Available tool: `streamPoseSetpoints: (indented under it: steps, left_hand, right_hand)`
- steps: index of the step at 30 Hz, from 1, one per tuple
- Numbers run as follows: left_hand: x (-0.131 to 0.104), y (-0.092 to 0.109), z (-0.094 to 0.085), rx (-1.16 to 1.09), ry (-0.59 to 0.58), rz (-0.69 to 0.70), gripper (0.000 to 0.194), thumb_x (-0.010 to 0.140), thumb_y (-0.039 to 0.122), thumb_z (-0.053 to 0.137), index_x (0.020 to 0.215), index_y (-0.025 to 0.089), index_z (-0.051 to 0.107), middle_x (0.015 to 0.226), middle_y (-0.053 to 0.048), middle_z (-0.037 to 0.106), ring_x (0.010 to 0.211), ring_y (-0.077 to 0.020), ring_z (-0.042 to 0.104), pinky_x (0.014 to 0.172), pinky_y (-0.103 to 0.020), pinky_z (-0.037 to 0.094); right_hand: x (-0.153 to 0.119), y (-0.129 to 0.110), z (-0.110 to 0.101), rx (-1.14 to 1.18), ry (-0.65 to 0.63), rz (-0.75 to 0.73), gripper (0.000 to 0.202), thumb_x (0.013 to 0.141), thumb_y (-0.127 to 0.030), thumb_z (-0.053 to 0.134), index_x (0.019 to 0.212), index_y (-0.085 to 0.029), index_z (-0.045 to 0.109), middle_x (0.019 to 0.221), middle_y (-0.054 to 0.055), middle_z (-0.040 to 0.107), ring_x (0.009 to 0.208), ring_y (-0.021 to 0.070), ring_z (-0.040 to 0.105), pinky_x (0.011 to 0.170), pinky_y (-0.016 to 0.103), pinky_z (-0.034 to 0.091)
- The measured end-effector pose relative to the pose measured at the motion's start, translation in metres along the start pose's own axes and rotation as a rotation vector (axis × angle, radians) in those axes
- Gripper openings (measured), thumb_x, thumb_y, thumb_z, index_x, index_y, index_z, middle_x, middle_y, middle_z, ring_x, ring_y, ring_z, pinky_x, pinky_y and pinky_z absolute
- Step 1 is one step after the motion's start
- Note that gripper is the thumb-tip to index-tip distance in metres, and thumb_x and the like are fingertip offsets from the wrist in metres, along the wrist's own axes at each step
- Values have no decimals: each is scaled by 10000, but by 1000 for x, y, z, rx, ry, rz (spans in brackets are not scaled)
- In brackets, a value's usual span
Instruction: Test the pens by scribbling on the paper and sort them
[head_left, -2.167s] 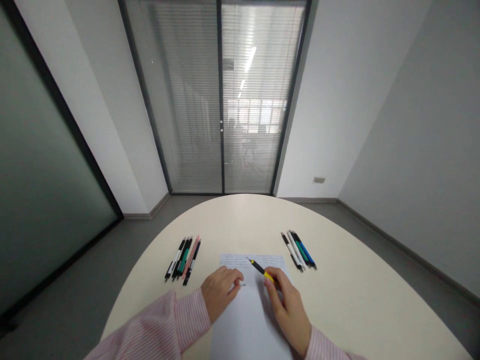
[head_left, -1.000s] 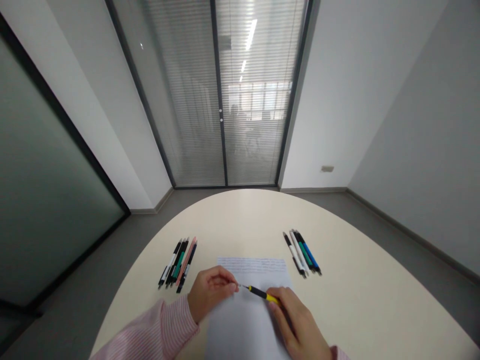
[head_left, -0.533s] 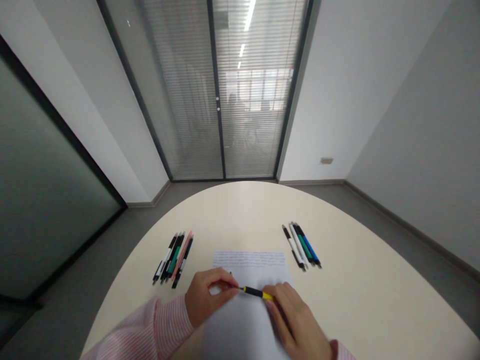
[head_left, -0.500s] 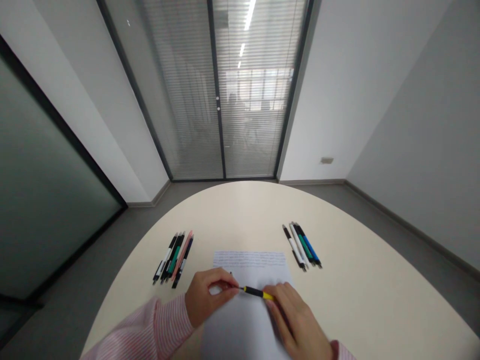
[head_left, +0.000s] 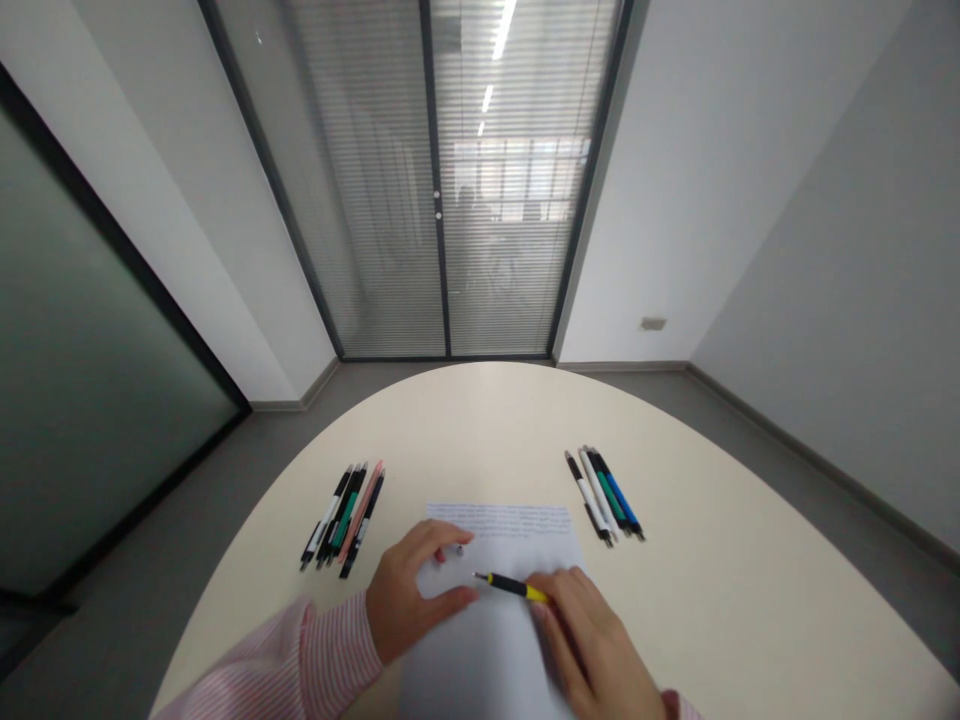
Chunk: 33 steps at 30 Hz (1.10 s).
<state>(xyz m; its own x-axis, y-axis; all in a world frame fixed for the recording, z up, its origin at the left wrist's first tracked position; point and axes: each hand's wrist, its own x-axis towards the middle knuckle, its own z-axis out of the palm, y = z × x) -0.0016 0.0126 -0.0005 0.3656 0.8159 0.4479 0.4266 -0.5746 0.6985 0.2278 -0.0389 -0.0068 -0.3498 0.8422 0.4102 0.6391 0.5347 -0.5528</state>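
Note:
My left hand (head_left: pixel 416 590) is open, its thumb and index finger spread apart just left of the pen point. A tiny dark-grey piece (head_left: pixel 460 550) shows beside its fingertips; whether the fingers touch it or it lies on the paper is unclear. My right hand (head_left: pixel 589 625) is closed around the yellow rear end of a black and yellow pen (head_left: pixel 510 584). The pen's thin metal point faces left, above the white sheet of paper (head_left: pixel 480 650), which has printed lines at its top.
On the pale round table (head_left: pixel 487 430), several pens (head_left: pixel 346 518) lie side by side left of the paper. Another group of pens (head_left: pixel 606 495) lies to its right. Beyond the table are a glass partition with blinds (head_left: pixel 382 200) and white walls.
My left thumb and index finger have parted and moved off the pen's point. My right hand and the pen have hardly moved.

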Motion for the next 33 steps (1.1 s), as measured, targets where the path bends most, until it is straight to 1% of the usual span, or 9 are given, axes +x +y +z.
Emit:
streamPoseSetpoints:
  steps: [3, 6, 8, 10, 14, 17, 20, 24, 33]
  left_hand:
    - [3, -9, 1, 158, 76, -2, 277, 779, 174, 614, 1055, 174, 646, 982, -101, 649, 915, -240, 591, 789, -366, 505]
    - [6, -15, 1, 219, 14, -54, 232, 762, 147, 618, 977, 188, 696, 921, -93, 654, 885, -248, 599, 806, -404, 497]
    - [7, -14, 0, 180, -39, -101, 150, 752, 146, 624, 866, 184, 715, 844, -77, 667, 816, -235, 612, 764, -384, 505]
    - [9, -11, -1, 58, -60, -190, 104, 750, 155, 618, 812, 164, 702, 783, -67, 676, 739, -211, 623, 716, -351, 514]
    - [13, -4, -3, -430, -60, -429, 129, 716, 205, 650, 819, 127, 647, 798, -79, 695, 742, -189, 662, 714, -292, 535]
    - [13, -3, -2, -618, -80, -503, 164, 670, 204, 692, 794, 117, 630, 794, -86, 705, 772, -192, 672, 745, -282, 534]
    - [11, -2, 0, -644, -115, -512, 174, 667, 202, 701, 798, 108, 635, 793, -95, 714, 773, -192, 674, 748, -285, 533]
    - [7, 2, 1, -586, -153, -478, 167, 689, 208, 682, 814, 100, 658, 795, -92, 705, 765, -190, 670, 735, -285, 537]
    - [7, -1, 2, -485, -121, -452, 140, 700, 186, 656, 813, 105, 673, 796, -80, 685, 745, -182, 654, 714, -276, 539]
  right_hand:
    - [1, 2, -1, 74, 81, 77, 168, 941, -197, 377, 1074, -229, 475, 875, 44, 588, 795, 186, 575, 697, 301, 497]
    - [1, 4, -2, 71, 139, 111, 164, 942, -216, 389, 1079, -232, 478, 877, 44, 590, 799, 184, 575, 690, 295, 496]
    - [1, 5, -2, 5, 155, 87, 163, 937, -214, 400, 1072, -233, 491, 857, 44, 589, 777, 196, 566, 684, 320, 484]
    - [1, 6, -2, -58, 159, 52, 163, 931, -203, 410, 1063, -232, 500, 845, 46, 590, 758, 206, 553, 677, 342, 468]
    - [1, 6, -1, -97, 134, 24, 175, 923, -174, 414, 1070, -216, 500, 844, 50, 587, 760, 210, 537, 677, 351, 449]
    - [0, 5, -1, -114, 91, 9, 193, 917, -156, 422, 1086, -205, 501, 848, 47, 589, 764, 206, 531, 681, 352, 438]
    - [0, 5, -1, -137, 71, -14, 220, 911, -136, 422, 1107, -197, 499, 850, 48, 597, 762, 206, 531, 684, 356, 427]
    - [1, 5, -4, -166, 57, -54, 245, 902, -132, 422, 1123, -195, 506, 862, 57, 614, 760, 210, 542, 686, 358, 428]
    - [0, 7, -3, -178, 20, -77, 292, 884, -100, 429, 1150, -193, 503, 903, 69, 620, 809, 222, 537, 728, 368, 422]
